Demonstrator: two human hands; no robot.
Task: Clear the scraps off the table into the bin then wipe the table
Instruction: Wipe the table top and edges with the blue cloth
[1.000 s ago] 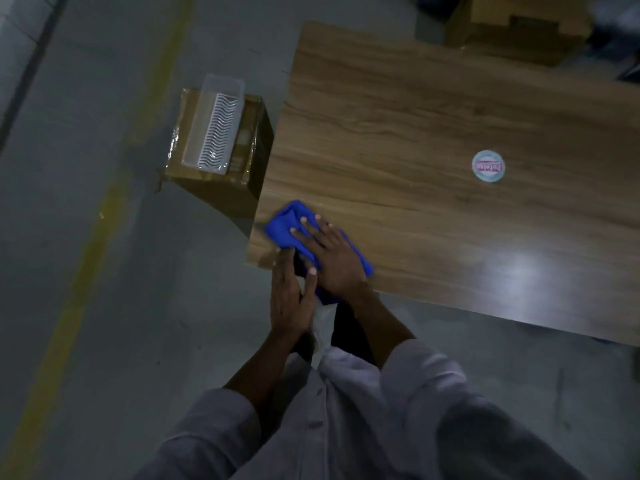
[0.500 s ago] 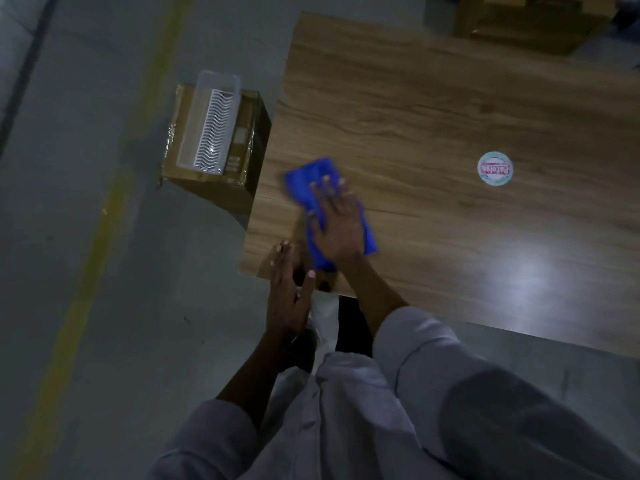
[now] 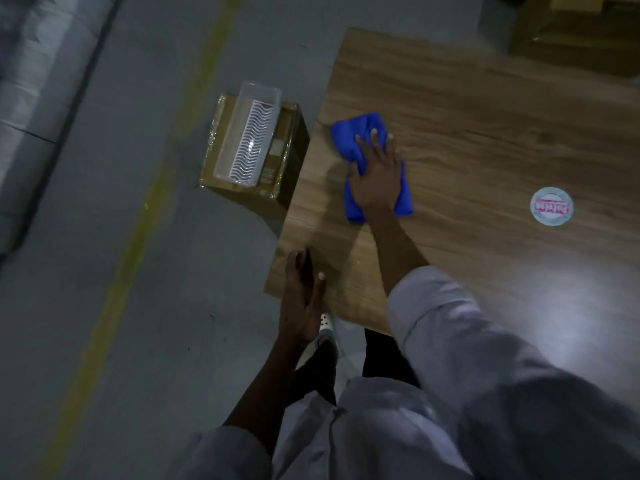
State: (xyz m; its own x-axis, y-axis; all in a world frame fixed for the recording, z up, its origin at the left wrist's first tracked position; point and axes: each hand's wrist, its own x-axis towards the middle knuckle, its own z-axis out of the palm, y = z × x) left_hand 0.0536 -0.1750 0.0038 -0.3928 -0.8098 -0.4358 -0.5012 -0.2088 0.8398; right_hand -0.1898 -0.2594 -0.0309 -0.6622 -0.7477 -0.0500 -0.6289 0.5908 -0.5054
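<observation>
A blue cloth (image 3: 349,140) lies bunched on the wooden table (image 3: 485,116) near its left edge. My right hand (image 3: 375,174) presses flat on the cloth with fingers spread and straight. My left hand (image 3: 303,299) rests at the table's near left corner, fingers straight, holding nothing. A round white sticker (image 3: 551,206) with pink print sits on the table to the right of the cloth. No scraps show on the tabletop.
A cardboard box (image 3: 287,147) stands on the floor left of the table, with a clear plastic bin (image 3: 247,133) on top of it. More cardboard boxes (image 3: 581,32) sit beyond the table's far edge. A yellow line (image 3: 145,216) crosses the grey floor.
My right hand has pushed the blue cloth away from the near left corner, farther along the table's left edge. My left hand has stayed at the corner.
</observation>
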